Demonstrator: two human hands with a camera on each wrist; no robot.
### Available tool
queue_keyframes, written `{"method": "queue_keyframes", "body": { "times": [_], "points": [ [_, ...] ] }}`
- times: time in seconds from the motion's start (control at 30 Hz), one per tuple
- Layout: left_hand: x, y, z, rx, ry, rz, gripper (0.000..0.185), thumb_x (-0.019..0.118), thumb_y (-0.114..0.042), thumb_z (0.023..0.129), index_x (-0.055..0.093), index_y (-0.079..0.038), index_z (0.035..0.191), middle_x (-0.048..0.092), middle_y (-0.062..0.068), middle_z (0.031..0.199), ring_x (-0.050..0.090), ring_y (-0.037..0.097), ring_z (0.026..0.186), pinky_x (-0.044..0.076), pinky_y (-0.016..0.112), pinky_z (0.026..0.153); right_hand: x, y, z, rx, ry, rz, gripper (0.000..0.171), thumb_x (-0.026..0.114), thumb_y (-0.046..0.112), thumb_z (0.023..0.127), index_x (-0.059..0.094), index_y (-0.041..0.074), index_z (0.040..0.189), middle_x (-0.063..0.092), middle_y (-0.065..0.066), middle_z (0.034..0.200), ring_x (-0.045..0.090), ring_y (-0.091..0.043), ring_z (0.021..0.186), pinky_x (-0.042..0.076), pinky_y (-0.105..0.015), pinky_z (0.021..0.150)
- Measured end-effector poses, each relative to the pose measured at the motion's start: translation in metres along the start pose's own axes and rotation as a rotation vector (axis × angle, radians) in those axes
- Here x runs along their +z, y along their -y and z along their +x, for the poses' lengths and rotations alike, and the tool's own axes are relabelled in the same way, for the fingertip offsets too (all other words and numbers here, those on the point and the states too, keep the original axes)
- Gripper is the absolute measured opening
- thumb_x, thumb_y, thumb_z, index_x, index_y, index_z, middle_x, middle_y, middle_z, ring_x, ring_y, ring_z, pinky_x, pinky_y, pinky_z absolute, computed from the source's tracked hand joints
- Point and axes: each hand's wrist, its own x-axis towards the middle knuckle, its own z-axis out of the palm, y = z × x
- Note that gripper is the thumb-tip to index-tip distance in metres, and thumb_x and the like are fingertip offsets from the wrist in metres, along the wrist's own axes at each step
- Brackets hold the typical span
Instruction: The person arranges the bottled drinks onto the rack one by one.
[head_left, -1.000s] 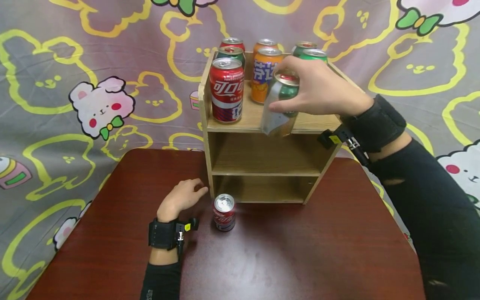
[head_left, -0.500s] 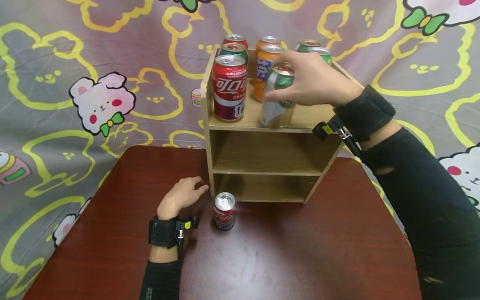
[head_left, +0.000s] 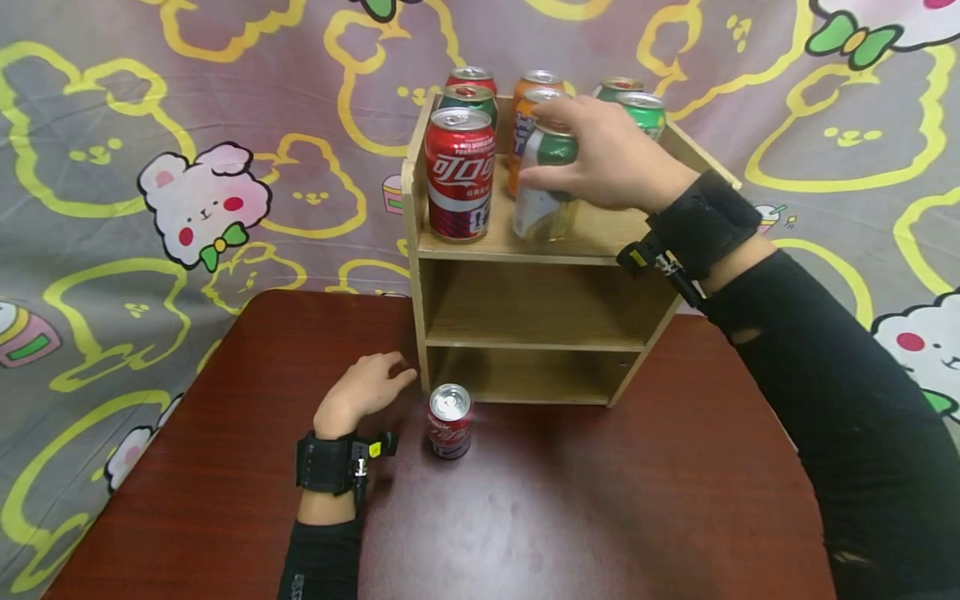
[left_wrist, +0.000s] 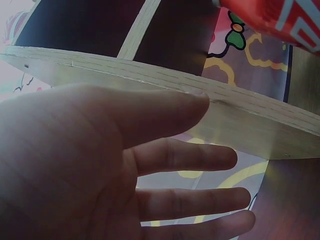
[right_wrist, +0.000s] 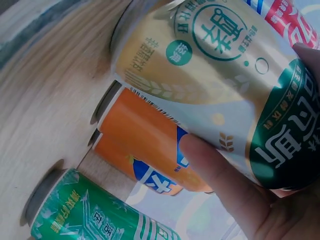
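My right hand (head_left: 611,158) grips a green, white and gold drink can (right_wrist: 195,65) near its top, between thumb and fingers. This can is upright or nearly so at the front middle of the wooden shelf unit's (head_left: 525,257) top level, just before the orange cans (right_wrist: 145,130). Whether its base touches the board cannot be told. Left of it stands a red cola can (head_left: 459,179). My left hand (head_left: 362,393) lies on the table by the unit's lower left side, holding nothing; its fingers (left_wrist: 185,156) look fairly straight. Close by, another red can (head_left: 450,427) stands on the table.
Also on the top level are a dark green can (head_left: 471,98) and a red can (head_left: 472,77) at left, and green cans (head_left: 643,110) at right. Two lower levels sit beneath. A patterned cloth (head_left: 225,100) hangs behind the brown table (head_left: 570,500).
My right hand has moved the green, white and gold can back and slightly left, from over the top board's front edge to above the board. My left hand has stayed put.
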Motion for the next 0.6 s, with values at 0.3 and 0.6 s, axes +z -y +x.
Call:
{"method": "queue_keyframes", "body": {
  "times": [0.3, 0.6],
  "points": [
    [0.0, -0.001, 0.0, 0.003, 0.012, -0.009, 0.042, 0.053, -0.028, 0.096, 0.057, 0.004, 0.122, 0.061, 0.022, 0.116, 0.055, 0.038, 0.109, 0.044, 0.051, 0.089, 0.003, 0.006, 0.001, 0.07, -0.025, -0.026, 0.063, 0.065, 0.045, 0.086, 0.049, 0.004, 0.132, 0.052, -0.016, 0.131, 0.048, -0.033, 0.119, 0.039, -0.047, 0.096],
    [0.0, -0.001, 0.001, 0.004, 0.009, -0.002, 0.041, 0.052, -0.028, 0.096, 0.057, 0.004, 0.121, 0.061, 0.022, 0.115, 0.055, 0.039, 0.109, 0.043, 0.051, 0.09, 0.007, 0.017, 0.004, 0.217, -0.041, -0.051, 0.067, 0.061, 0.051, 0.086, 0.047, 0.004, 0.132, 0.053, -0.015, 0.117, 0.049, -0.029, 0.103, 0.042, -0.045, 0.086]
  ]
}}
